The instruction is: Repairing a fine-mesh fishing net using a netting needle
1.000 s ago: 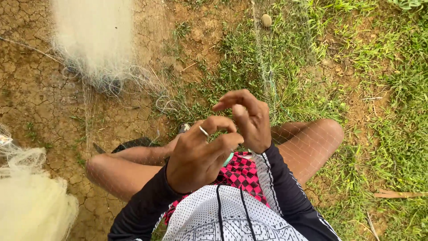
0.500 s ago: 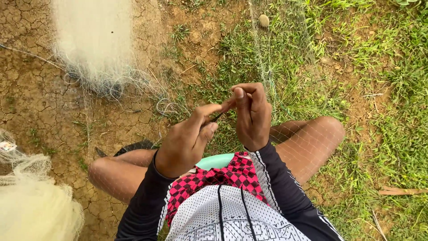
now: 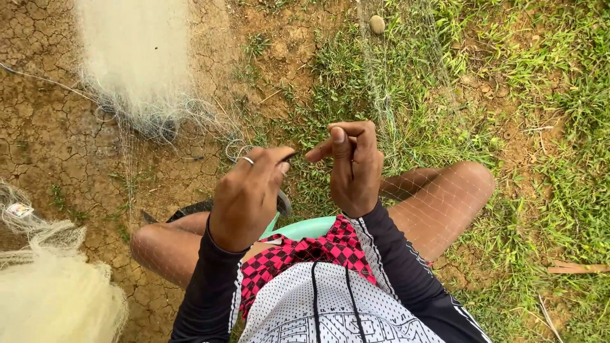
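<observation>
Fine netting (image 3: 406,127) was found draped over the knees and stretched across the grass ahead, kept taut for working. The left hand (image 3: 248,197) was closed on a thin dark tool; the right hand (image 3: 352,165) was pinched on the mesh strands.

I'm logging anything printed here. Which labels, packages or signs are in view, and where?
Label: small, roughly rectangular tag, pale with red and dark marks, at the far left edge on the bunched net.
No packages, signs or screens show elsewhere.
</observation>
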